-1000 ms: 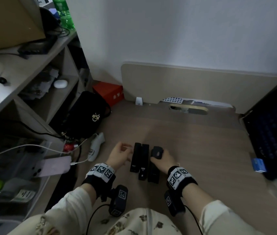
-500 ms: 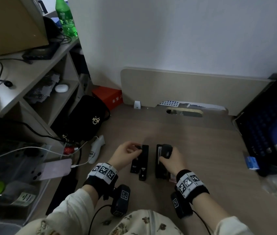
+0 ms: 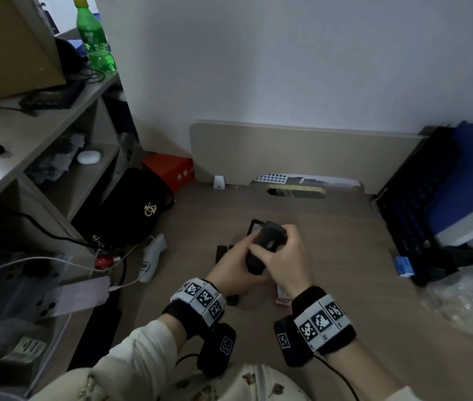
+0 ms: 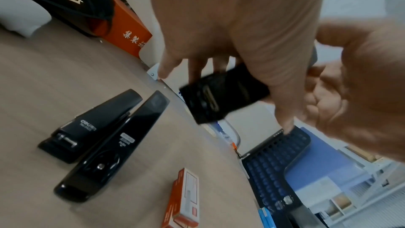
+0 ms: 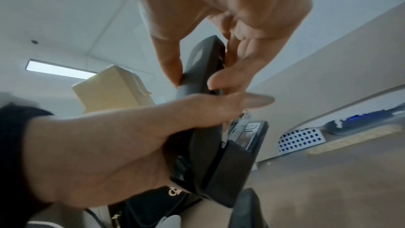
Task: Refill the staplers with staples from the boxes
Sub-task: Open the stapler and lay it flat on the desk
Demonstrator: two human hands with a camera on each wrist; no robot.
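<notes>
Head view, both hands' fingers (image 3: 248, 248) clamped on glossy black wedge-shaped stapler (image 3: 267, 238), lid hinged up

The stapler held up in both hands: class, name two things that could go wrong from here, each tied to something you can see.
1. The stapler is off the desk, its top swung open. The left hand and right hand wrap close to the hinge, so fingers might get pinched if it snaps shut.
2. The orange staple box lies under the hands and could be knocked.
</notes>
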